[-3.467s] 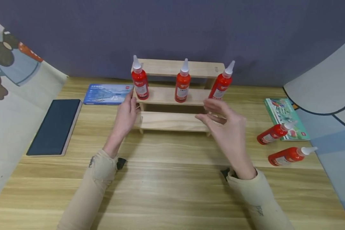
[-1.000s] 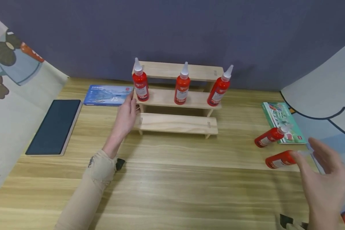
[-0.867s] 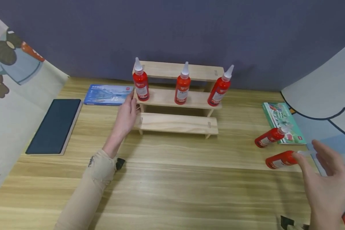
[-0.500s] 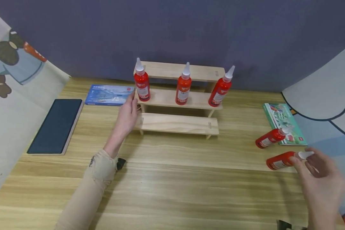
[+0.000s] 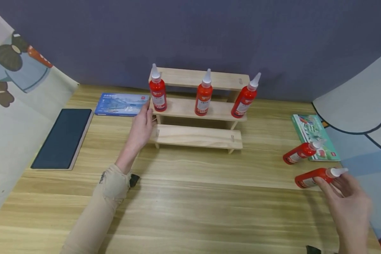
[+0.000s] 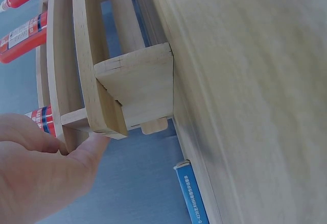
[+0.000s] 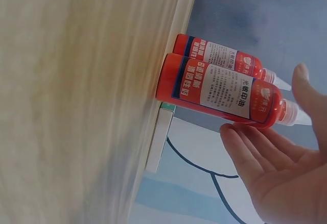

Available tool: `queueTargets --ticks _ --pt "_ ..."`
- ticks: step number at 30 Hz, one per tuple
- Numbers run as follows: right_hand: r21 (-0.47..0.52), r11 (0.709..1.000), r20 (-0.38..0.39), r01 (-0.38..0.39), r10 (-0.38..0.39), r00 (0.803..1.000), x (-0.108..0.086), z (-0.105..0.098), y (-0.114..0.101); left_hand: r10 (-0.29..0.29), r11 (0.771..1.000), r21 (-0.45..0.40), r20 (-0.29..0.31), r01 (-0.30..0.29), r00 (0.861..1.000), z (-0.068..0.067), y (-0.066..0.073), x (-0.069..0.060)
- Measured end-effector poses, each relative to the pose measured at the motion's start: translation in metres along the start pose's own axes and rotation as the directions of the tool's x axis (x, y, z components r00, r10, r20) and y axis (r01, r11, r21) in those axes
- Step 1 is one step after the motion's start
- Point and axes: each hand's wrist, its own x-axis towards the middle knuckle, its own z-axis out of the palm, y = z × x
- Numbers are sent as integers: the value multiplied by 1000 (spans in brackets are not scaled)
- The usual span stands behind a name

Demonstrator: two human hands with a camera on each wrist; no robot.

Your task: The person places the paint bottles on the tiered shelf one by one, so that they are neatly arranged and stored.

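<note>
My left hand [image 5: 140, 128] grips the left end of the three-step wooden shelf [image 5: 197, 137]; in the left wrist view the fingers and thumb of that hand [image 6: 48, 168] pinch the end of a board [image 6: 65, 76]. Three red bottles, among them the middle one [image 5: 204, 100], stand on the middle step. At the right, my right hand [image 5: 349, 201] is around the nearer of two upright red bottles [image 5: 315, 177]. In the right wrist view its fingers reach beside that bottle [image 7: 219, 90], and the thumb stands apart from it, near the white nozzle.
A dark tablet-like slab [image 5: 62, 138] lies at the left, with a blue box [image 5: 122, 104] behind it. A green box [image 5: 317, 135] lies at the right, behind the other red bottle [image 5: 300, 153]. A dark blue panel [image 5: 190, 35] closes off the back.
My right hand has moved from the shelf out to the right, then a little leftward around the nearer bottle. My left hand has stayed at the shelf's end.
</note>
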Motion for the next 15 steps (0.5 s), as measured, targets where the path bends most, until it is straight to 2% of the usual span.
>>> queueTargets --ticks 8,15 --pt "-52 999 -9 16 -17 1000 2 2 0 10 1000 0 -7 -10 1000 0 0 1" --pt "-84 996 2 17 -16 1000 5 3 -1 -10 999 -35 5 10 1000 0 0 0"
